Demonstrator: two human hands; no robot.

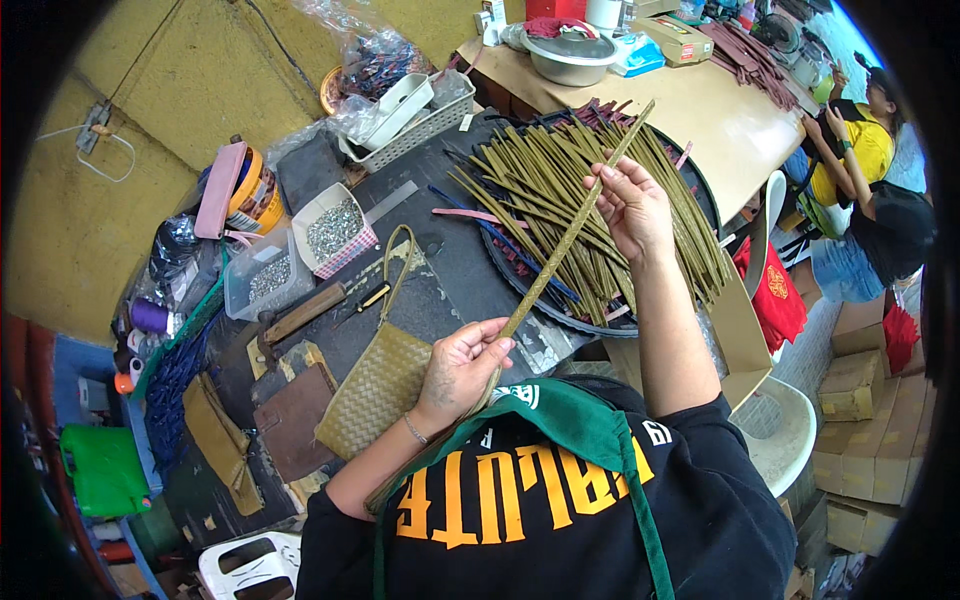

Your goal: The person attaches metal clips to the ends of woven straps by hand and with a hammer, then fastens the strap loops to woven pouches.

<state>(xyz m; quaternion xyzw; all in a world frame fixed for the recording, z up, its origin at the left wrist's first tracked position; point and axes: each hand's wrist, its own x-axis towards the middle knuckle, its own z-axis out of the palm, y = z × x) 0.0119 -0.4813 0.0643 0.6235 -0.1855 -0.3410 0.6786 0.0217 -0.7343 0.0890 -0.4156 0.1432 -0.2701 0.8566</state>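
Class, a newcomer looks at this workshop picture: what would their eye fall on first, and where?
Probably the heap of olive strips in the round black tray, upper centre. Crossing it in view, one long olive strip runs slantwise between the left hand and right hand. Left of the left hand lies a woven olive pouch.

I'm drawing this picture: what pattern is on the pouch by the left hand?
The pouch has an olive-tan basket weave, best seen in the head view.
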